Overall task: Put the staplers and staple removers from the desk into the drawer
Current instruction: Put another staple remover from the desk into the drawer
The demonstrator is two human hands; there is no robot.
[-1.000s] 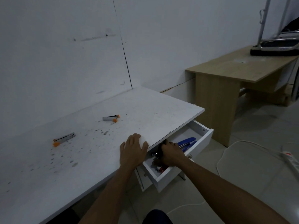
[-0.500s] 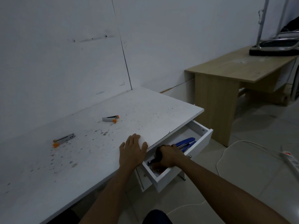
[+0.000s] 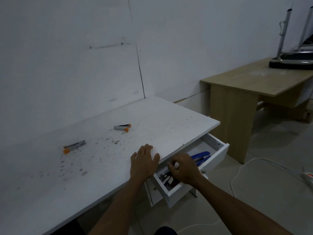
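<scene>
left hand (image 3: pixel 145 161): flat on tabletop (image 3: pixel 169 119), bracing I guess
right hand (image 3: pixel 185 168): curled inside drawer (image 3: pixel 218 150), grip unclear
orange-tipped tools (image 3: pixel 74 147): 10 o'clock, unstowed

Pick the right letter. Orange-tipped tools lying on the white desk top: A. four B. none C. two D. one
C: only the left tool and the back tool lie on the desk, well apart from each other.
</scene>
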